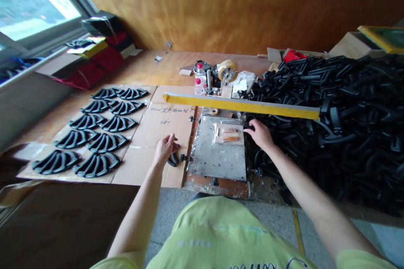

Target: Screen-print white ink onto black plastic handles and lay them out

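Note:
On the brown cardboard at the left of the bench, my left hand (166, 148) has its fingers curled in. A black curved plastic part (172, 160) shows just under it and seems to be in its grip. My right hand (259, 134) is at the right edge of a grey metal plate (217, 157), beside the black pile. Its thumb and fingers come together around something dark that I cannot make out. A small clear-taped pad with orange-brown strips (229, 134) lies on the plate. Above the plate runs a long yellow-taped bar (243, 105).
Black curved parts (101, 142) lie in fanned groups on cardboard (126, 168) at the left. A large heap of black parts (328, 151) fills the right side. Behind the bar stand red-capped bottles (199, 86) and a tape roll (227, 71). Boxes (101, 54) sit by the window.

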A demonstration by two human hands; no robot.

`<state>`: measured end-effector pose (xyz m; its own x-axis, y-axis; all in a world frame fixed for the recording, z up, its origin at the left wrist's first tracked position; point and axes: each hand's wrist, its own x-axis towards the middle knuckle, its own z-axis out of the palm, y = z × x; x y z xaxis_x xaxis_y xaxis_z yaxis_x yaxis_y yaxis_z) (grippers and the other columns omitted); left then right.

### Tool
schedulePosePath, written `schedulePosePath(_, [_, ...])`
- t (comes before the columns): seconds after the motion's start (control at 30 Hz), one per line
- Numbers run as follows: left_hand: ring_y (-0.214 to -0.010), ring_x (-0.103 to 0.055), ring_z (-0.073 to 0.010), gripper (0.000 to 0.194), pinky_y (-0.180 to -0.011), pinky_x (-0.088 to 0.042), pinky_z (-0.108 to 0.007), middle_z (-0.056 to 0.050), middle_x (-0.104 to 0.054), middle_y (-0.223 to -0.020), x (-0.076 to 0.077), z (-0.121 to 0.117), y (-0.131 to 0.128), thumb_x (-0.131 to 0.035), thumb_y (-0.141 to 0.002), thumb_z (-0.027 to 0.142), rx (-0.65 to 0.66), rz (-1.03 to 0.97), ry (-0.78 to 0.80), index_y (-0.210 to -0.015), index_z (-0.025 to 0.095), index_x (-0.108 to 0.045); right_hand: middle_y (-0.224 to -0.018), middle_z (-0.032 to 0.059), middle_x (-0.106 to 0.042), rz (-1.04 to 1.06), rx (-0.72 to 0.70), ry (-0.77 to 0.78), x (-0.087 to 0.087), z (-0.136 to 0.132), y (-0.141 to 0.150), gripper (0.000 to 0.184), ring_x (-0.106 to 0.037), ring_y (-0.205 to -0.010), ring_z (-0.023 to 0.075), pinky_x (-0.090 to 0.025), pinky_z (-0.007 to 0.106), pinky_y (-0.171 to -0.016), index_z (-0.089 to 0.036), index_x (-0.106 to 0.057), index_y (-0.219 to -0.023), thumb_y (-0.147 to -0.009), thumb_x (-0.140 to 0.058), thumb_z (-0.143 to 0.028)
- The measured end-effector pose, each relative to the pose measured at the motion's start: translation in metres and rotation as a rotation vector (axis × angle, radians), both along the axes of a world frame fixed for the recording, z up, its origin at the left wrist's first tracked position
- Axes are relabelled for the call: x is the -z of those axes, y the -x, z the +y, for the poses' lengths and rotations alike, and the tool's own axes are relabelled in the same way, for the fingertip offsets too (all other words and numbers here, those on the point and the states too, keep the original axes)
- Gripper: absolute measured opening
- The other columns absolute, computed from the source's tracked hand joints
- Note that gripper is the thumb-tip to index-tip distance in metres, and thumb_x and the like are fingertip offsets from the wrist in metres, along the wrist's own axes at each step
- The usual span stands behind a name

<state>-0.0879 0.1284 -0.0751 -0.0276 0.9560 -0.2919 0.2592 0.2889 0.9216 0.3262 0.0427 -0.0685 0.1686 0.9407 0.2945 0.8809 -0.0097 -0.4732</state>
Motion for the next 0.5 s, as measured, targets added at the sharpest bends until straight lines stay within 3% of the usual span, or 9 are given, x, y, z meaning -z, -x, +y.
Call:
schedulePosePath(0.07, [-0.044, -0.052, -0.0091, 0.047, -0.045, -0.042, -0.018, 0.000, -0.060, -0.054, -0.033, 0.008, -0.033, -0.057, -0.078, 0.060, 0.077, -0.056, -0.135, -0.083, 0.014, -0.065, -0.103, 0.0078, -0.066, 0.011, -0.219, -0.025, 0.013, 0.018, 0.033, 0.011, -0.059, -0.099, 0.0224, -0.046, 0.036, -0.089, -0.021, -0.062, -0.096, -0.087, -0.055, -0.023])
schedulePosePath(0.17, [-0.044, -0.051, -0.0078, 0.046, -0.047, -0.042, -0.017, 0.001, -0.060, -0.056, -0.075, 0.017, -0.068, -0.056, -0.080, 0.059, 0.118, -0.182, -0.272, -0.090, 0.015, -0.064, -0.113, 0.0070, -0.064, 0.004, -0.444, 0.010, 0.034, 0.030, 0.063, 0.025, -0.055, -0.109, 0.0193, -0.044, 0.036, -0.095, -0.020, -0.065, -0.105, -0.089, -0.047, -0.012])
schedulePosePath(0.33, [-0.045, -0.050, -0.0071, 0.038, -0.047, -0.042, -0.017, 0.003, -0.059, -0.056, -0.119, 0.021, -0.094, -0.058, -0.082, 0.053, 0.066, -0.392, -0.413, -0.091, 0.017, -0.063, -0.107, 0.0092, -0.065, 0.012, -0.367, -0.008, 0.057, 0.023, 0.072, 0.042, -0.055, -0.110, 0.0202, -0.046, 0.037, -0.096, -0.019, -0.063, -0.121, -0.087, -0.042, -0.005])
schedulePosePath(0.5, [-0.043, -0.048, -0.0083, 0.044, -0.046, -0.039, -0.019, 0.004, -0.051, -0.049, -0.138, 0.018, -0.112, -0.045, -0.090, 0.053, 0.050, -0.440, -0.485, -0.095, 0.015, -0.066, -0.123, 0.0074, -0.063, 0.035, -0.435, -0.032, 0.062, 0.019, 0.074, 0.048, -0.046, -0.126, 0.0205, -0.040, 0.041, -0.106, -0.020, -0.061, -0.125, -0.086, -0.039, -0.003])
